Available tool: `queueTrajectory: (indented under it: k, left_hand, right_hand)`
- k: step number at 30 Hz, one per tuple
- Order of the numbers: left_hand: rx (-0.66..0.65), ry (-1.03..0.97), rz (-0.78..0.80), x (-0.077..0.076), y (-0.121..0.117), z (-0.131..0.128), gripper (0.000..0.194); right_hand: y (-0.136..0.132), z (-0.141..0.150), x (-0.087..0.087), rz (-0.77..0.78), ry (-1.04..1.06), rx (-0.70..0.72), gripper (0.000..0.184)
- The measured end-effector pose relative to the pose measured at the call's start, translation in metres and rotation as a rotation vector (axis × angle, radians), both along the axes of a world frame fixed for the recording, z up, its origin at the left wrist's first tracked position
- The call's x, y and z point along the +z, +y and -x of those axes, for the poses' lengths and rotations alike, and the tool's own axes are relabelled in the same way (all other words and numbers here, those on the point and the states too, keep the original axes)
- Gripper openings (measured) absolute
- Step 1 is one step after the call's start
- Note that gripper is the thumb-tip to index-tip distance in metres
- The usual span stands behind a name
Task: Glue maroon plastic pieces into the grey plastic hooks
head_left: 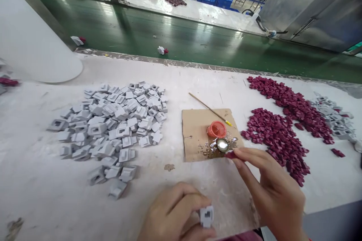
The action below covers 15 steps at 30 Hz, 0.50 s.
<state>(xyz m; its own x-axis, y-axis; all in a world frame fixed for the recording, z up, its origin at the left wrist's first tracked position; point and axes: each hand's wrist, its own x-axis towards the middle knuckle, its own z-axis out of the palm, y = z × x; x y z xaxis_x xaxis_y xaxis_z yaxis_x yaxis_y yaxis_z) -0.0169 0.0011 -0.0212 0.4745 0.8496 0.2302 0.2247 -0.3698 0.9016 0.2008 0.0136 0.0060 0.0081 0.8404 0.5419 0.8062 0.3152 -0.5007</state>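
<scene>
My left hand [178,214] is closed around a small grey plastic piece [207,216] with a square opening, near the table's front edge. Between the thumb and fingers of my right hand [266,184] is a small maroon plastic piece [231,154]. It is beside a small round metal cap [222,145] that holds shiny liquid. The cap sits on a piece of cardboard [195,150] wet with spilled liquid. Behind it stands a red plastic cup [217,129], and a thin stick with a yellow end [209,108] lies across the cardboard's far edge.
A pile of grey pieces [121,116] spreads over the left of the table. Maroon pieces [274,139] lie in heaps on the right, with more grey pieces [336,116] beyond. A green conveyor belt [198,41] runs along the back, carrying joined grey-and-maroon pieces [162,50].
</scene>
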Motion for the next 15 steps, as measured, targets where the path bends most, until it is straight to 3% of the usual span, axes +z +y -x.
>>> queueTrajectory:
  k: [3,10,15]
  left_hand:
    - [0.024,0.155,-0.225,-0.006,0.002,-0.004,0.027]
    - [0.020,0.239,-0.153,-0.004,-0.001,-0.006,0.021]
    - [0.025,0.236,-0.163,-0.005,-0.001,-0.005,0.018]
  right_hand:
    - [-0.012,0.015,-0.006,0.057,0.130,0.008,0.019]
    - [-0.044,0.032,-0.018,0.126,0.320,0.127,0.014]
    - [-0.054,0.030,-0.021,0.141,0.329,0.298,0.034]
